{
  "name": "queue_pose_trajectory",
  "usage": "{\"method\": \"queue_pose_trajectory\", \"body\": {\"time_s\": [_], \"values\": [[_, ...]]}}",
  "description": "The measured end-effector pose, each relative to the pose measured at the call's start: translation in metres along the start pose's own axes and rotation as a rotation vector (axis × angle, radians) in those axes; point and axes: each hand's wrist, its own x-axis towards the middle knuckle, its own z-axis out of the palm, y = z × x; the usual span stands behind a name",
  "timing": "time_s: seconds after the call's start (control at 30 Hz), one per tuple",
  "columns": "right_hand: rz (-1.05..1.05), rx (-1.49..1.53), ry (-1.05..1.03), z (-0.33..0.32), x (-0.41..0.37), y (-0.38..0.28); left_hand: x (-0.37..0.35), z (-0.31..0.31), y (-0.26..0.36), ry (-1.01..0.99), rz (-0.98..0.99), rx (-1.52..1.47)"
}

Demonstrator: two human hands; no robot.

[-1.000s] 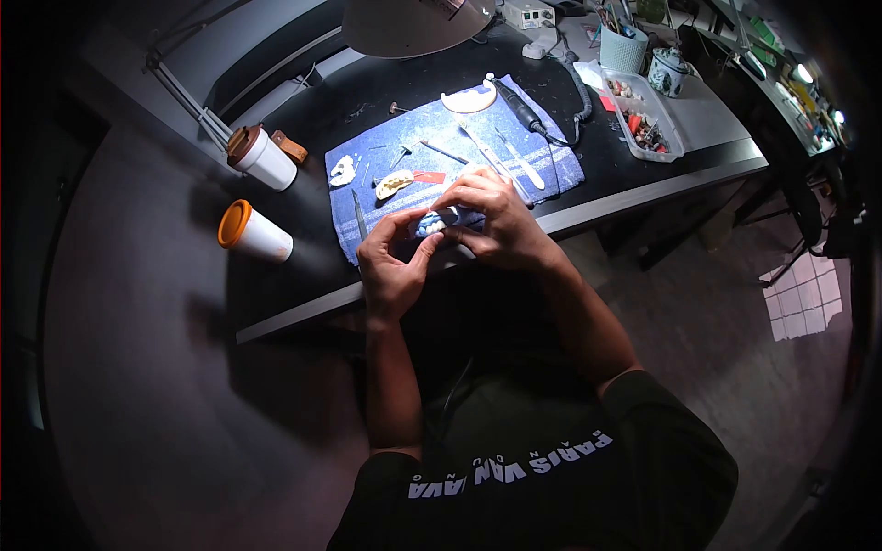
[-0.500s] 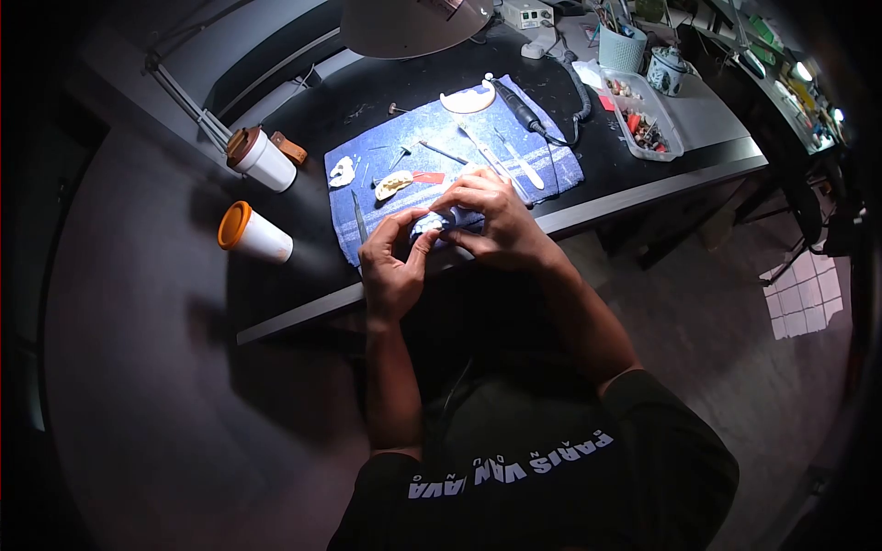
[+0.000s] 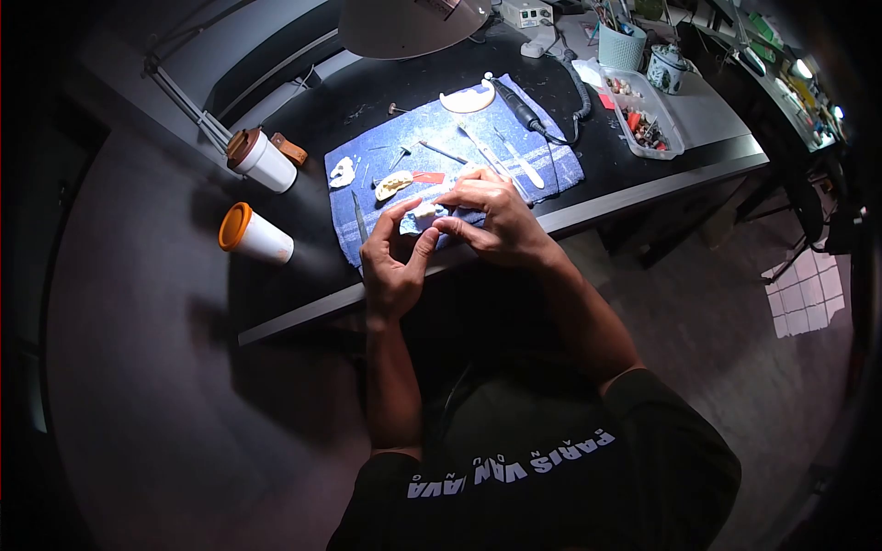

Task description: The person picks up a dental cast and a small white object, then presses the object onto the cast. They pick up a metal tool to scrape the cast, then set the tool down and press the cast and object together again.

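Head view has you holding a small blue-and-white dental model (image 3: 423, 220) with both hands, in front of the near edge of the black table (image 3: 317, 280), which has a silver-grey rim. Your left hand (image 3: 393, 271) curves its fingers and thumb around the model's left side, gripping it; your right hand (image 3: 501, 225) has its fingers bent and its thumb drawn in at the right side, fingertips at the model. Whether the model touches the blue cloth towel (image 3: 560, 174) behind it, you cannot tell from this angle. Just beyond your hands, on the towel, you have a cream dental piece (image 3: 394, 186) beside a flat red piece (image 3: 429, 177), with a white irregular piece (image 3: 342, 172) near the towel's left edge. A white, slender-handled tool (image 3: 525, 171) lies to the right, and a black cylindrical handpiece (image 3: 519, 106) lies toward the towel's far right corner. Toward the table's left edge you have a white cup with an orange lid (image 3: 257, 233); a clear plastic box of small parts (image 3: 648, 124) sits near the table's right end.
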Motion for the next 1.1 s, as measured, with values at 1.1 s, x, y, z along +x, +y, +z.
{"method": "queue_pose_trajectory", "body": {"time_s": [1.1], "values": [[0.027, 0.003, -0.024, -0.004, 0.001, -0.008, -0.006, 0.001, -0.003, 0.012, -0.107, 0.001]]}}
